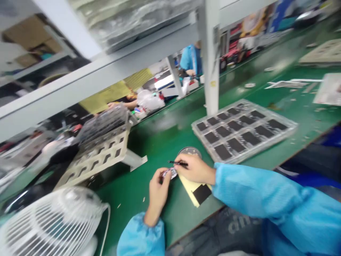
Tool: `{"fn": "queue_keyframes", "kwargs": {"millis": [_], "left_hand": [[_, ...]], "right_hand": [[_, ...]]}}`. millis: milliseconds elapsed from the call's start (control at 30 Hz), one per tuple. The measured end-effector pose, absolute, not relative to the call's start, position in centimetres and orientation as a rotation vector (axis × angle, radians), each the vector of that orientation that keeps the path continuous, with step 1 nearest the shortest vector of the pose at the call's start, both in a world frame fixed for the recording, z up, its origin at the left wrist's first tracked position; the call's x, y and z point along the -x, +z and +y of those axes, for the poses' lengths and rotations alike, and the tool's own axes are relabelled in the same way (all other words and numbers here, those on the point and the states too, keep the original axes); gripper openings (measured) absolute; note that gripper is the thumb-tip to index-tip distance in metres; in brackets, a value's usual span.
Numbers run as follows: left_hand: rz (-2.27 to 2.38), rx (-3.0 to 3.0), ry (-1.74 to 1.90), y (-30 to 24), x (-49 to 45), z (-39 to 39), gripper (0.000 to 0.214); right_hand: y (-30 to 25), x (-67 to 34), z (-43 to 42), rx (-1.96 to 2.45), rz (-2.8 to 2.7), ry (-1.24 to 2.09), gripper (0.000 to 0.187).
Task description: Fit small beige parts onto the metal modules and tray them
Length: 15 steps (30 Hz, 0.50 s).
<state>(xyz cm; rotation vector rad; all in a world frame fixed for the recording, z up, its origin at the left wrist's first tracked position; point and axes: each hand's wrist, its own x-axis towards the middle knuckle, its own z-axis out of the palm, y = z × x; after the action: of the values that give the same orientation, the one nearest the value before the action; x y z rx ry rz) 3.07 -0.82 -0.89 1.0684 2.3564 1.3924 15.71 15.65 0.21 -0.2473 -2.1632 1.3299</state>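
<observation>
My left hand pinches a small silvery-white part between thumb and fingers. In my right hand is a pair of thin black tweezers, held just above that part; blur hides whether the tips touch it. Below my right hand lies a yellow sheet with a black rectangular piece on it. Behind the hand a round grey disc shows in part. A clear plastic tray with rows of black rectangles sits to the right.
A white fan stands at the lower left. Behind it is a beige slotted rack on legs. A white shelf post rises behind the tray from the green bench. Paper strips lie far right. A person in blue sits across.
</observation>
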Motion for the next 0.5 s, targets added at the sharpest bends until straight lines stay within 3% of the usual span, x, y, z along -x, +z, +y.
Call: {"fn": "queue_keyframes", "kwargs": {"millis": [200, 500], "left_hand": [[2.527, -0.954, 1.13, -0.8, 2.3, 0.8, 0.053], [2.715, -0.887, 0.91, 1.3, 13.5, 10.7, 0.052]], "right_hand": [[1.3, -15.7, 16.6, 0.25, -2.37, 1.216, 0.027], [2.3, -15.4, 17.8, 0.231, -2.613, 1.219, 0.046]]}}
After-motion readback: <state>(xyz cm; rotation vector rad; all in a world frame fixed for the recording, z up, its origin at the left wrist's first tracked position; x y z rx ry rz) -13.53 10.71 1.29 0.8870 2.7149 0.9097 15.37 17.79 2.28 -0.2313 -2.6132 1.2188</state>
